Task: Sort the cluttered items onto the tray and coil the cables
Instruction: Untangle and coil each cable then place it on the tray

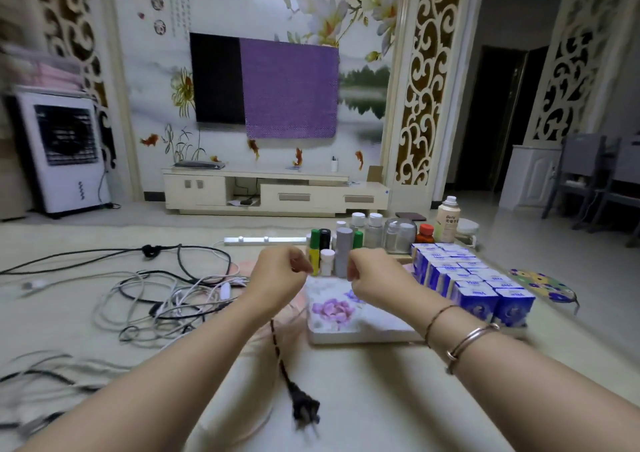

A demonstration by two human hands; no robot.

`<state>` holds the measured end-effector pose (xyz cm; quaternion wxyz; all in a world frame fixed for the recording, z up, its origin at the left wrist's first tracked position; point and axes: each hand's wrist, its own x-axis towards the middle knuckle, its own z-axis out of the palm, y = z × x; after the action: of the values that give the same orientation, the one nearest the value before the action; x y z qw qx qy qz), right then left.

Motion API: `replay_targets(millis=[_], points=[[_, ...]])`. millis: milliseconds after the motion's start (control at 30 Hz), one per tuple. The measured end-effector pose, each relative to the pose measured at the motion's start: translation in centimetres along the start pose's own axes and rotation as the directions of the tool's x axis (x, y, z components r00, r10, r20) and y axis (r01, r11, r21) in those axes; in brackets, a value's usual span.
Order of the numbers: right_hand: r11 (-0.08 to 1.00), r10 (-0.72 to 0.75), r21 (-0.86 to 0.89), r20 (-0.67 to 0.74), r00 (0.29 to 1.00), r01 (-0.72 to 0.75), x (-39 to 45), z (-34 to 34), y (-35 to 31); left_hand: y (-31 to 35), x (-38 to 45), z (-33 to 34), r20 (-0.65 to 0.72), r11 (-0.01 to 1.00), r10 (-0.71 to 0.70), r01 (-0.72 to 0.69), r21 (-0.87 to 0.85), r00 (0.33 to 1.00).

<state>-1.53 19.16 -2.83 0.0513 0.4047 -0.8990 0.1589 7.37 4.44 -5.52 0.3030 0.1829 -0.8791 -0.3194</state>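
Dim, even indoor light — edges bend (wide lens), and the plug (pixel 305 411) blurs.

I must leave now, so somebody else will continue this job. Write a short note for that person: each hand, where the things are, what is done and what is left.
Left hand: raised, fingers curled; a dark braided cable hangs below it, with its plug dangling. The grip itself is hidden.
Right hand: raised beside it, fingers curled; what it holds cannot be seen.
Done: bottles and blue boxes stand in rows on the tray.
Left: the tangle of cables on the left is still loose, and more lie at the near left edge. Coil them all.
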Motion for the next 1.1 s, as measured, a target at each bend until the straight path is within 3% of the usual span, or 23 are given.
replay_targets(millis=[300,500,767,933,1100], points=[[0.962,-0.264,0.014,0.296,0.918,0.272,1.0,0.2,-12.5,-8.0,-7.0,-11.4,-0.111,0.986,-0.136,0.145,0.085,0.984],[0.892,-0.351,-0.149,0.370,0.860,0.427,1.0,3.8,-14.7,-11.4,-8.9,-12.3,-0.016,0.984,-0.157,0.158,0.087,0.987],[0.868,-0.302,-0.271,0.378,0.875,0.416,0.7,5.4,-10.7,-12.5,-9.2,-10.2,-0.057,0.984,-0.145,0.150,0.098,0.988],[0.861,-0.246,-0.300,0.461,0.853,0.410,0.3,5.5,-10.4,-11.8,-9.4,-9.4,-0.055,0.973,-0.164,0.171,0.155,0.985],[0.890,-0.293,-0.272,0.272,0.916,0.366,2.6,4.5,-10.3,-11.3,-7.3,-9.7,-0.119,0.955,-0.169,0.193,0.227,0.978]])
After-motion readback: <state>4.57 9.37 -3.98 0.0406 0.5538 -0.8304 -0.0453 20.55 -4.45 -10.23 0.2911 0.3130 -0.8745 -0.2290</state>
